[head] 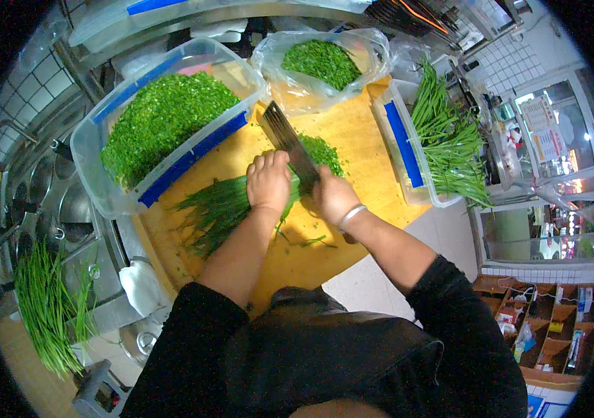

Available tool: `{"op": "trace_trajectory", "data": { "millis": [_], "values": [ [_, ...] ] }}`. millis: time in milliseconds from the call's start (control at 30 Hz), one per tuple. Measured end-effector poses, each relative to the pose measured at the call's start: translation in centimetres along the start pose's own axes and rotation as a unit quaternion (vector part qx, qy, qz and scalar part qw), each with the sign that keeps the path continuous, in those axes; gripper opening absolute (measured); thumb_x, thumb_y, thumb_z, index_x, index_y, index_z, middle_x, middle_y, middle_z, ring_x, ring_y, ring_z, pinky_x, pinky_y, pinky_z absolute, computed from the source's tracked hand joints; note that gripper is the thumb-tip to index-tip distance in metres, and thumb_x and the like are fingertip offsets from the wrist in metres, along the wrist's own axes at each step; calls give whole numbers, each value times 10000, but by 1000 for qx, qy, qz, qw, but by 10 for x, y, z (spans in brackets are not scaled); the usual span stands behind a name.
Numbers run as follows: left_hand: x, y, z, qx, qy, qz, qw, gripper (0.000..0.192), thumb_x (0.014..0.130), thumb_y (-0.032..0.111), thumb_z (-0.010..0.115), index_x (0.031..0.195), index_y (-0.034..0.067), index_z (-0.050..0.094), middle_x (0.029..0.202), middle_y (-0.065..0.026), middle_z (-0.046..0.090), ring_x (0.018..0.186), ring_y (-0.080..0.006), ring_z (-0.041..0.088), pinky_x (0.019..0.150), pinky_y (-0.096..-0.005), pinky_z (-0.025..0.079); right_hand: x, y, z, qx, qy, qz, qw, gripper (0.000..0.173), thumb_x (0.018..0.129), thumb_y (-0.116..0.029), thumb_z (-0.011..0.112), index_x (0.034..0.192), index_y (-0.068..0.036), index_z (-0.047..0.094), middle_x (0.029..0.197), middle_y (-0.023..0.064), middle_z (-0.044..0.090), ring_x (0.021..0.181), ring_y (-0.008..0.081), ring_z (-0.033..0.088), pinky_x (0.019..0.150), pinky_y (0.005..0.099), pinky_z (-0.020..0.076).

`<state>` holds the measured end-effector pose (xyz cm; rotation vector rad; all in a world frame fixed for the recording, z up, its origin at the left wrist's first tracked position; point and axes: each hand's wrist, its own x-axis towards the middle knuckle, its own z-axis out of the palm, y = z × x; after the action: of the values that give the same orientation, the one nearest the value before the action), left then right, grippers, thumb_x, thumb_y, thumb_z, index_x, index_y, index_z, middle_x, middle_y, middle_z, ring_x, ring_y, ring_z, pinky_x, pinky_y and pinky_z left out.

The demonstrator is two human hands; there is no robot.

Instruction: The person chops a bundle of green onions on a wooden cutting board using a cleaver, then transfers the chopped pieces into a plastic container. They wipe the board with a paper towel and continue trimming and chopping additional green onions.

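Observation:
On a yellow cutting board (370, 157), my left hand (270, 180) presses down on a bundle of long green chives (218, 206), its fingers bent near the blade. My right hand (334, 196), with a silver bracelet at the wrist, is closed around the handle of a cleaver (289, 141). The broad dark blade stands across the right end of the bundle and points away from me. Chopped chives (320, 151) lie just beyond and right of the blade. A few loose pieces (312, 241) are scattered on the board close to me.
A clear plastic bin (85, 177) heaped with chopped chives stands at the back left. Behind the board is a plastic bag (297, 99) with more. A second bin (409, 196) at right holds uncut chives. Whole chives (46, 308) lie at far left, near metal kitchen equipment.

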<state>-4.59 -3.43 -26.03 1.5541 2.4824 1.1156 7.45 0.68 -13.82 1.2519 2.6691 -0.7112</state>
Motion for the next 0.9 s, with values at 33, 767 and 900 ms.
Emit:
{"op": "trace_trajectory", "data": {
  "millis": [33,767,900],
  "values": [
    [0,-1,0,-5,-2,0,1000,152,797,131,553,947,127,534,924,-67,571,921,-270,532,806,-400,412,-4,2,-11,-9,18,-4,1000,263,788,-127,536,970,57,491,760,281,605,738,427,602,679,466,484],
    [1,-1,0,-53,14,-9,998,175,733,65,577,889,94,502,889,-95,541,886,-290,521,794,-408,418,-5,-8,1,40,1,28,999,327,777,-191,622,942,49,473,728,272,604,707,428,601,647,474,484],
    [1,-1,-3,-39,37,-8,999,176,732,52,574,889,82,500,880,-102,540,890,-294,521,803,-415,418,-15,-1,-15,-59,-53,73,994,212,806,-77,510,965,55,463,689,273,579,692,441,581,625,474,465]
  ]
}}
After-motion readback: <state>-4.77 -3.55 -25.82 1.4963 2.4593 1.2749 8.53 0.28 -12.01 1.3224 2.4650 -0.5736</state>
